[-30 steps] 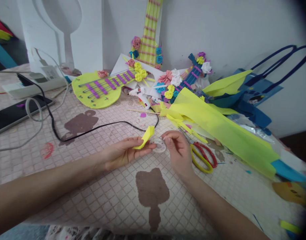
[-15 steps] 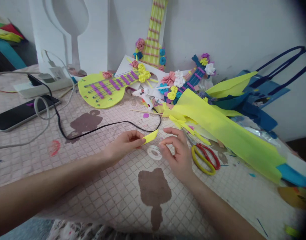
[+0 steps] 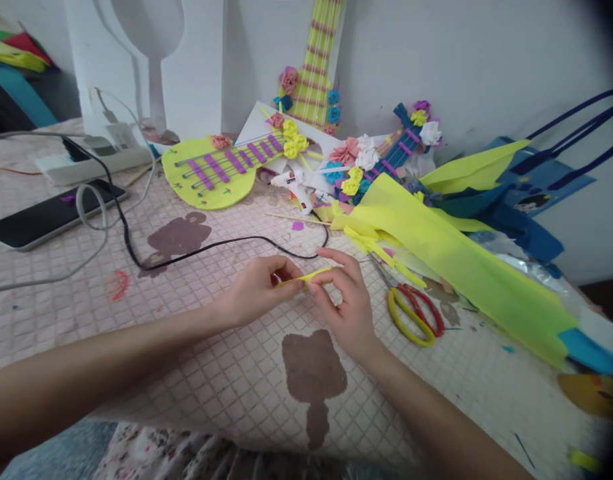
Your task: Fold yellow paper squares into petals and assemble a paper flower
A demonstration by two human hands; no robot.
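Note:
A small yellow paper strip (image 3: 316,274) stretches between my hands over the middle of the table. My left hand (image 3: 263,288) pinches its left part between thumb and fingers. At its right part, the thumb and fingertips of my right hand (image 3: 343,300) are closed on the strip. Scissors (image 3: 411,313) with one yellow and one red handle lie just right of my right hand. Beyond my hands, a white glue gun (image 3: 297,187) rests with its black cable (image 3: 226,242) curving across the cloth.
Yellow sheets (image 3: 436,260) and a blue bag (image 3: 536,193) lie at the right. Paper guitars (image 3: 211,173) with paper flowers fill the back. A black phone (image 3: 51,213) and a white power strip (image 3: 96,163) are at the left.
My right hand has moved left and now grips the yellow strip as well. The round white tape roll that was by its fingertips is no longer visible.

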